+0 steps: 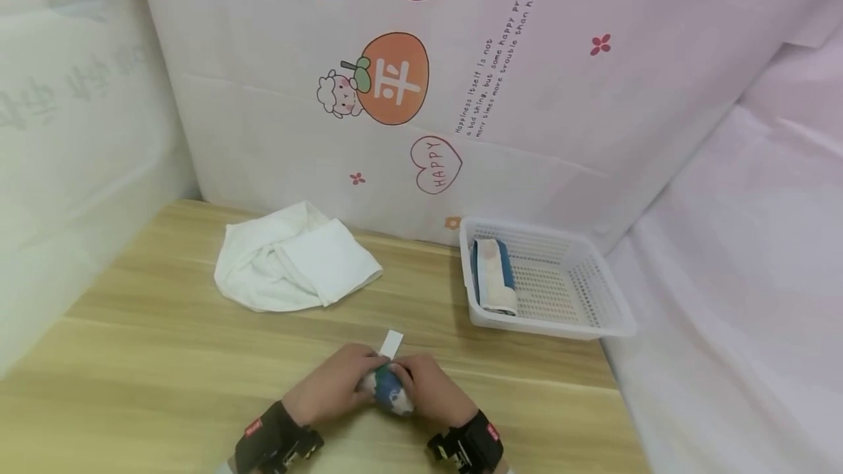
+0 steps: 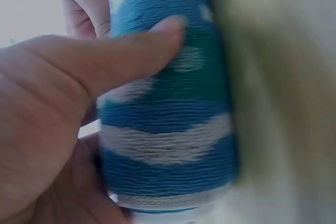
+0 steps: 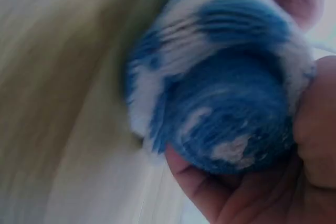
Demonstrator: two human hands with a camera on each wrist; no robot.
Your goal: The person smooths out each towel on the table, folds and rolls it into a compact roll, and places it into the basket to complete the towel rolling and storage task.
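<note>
Both hands hold a rolled-up knitted sock [image 1: 390,390] in blue, white and green, near the front middle of the table. My left hand [image 1: 334,385] grips it from the left; in the left wrist view the thumb lies across the ribbed knit [image 2: 168,145]. From the right, my right hand [image 1: 436,389] grips the other side. The right wrist view shows the sock's coiled blue end [image 3: 231,114] tucked inside a patterned outer layer, with fingers beneath it. A small white strip [image 1: 391,343] sticks out beyond the hands.
A crumpled white cloth [image 1: 290,258] lies at the back left of the wooden table [image 1: 165,357]. At the back right stands a white plastic basket [image 1: 579,287] with a folded cream and blue knitted item [image 1: 490,276] along its left side. Printed white sheeting [image 1: 527,93] surrounds the table.
</note>
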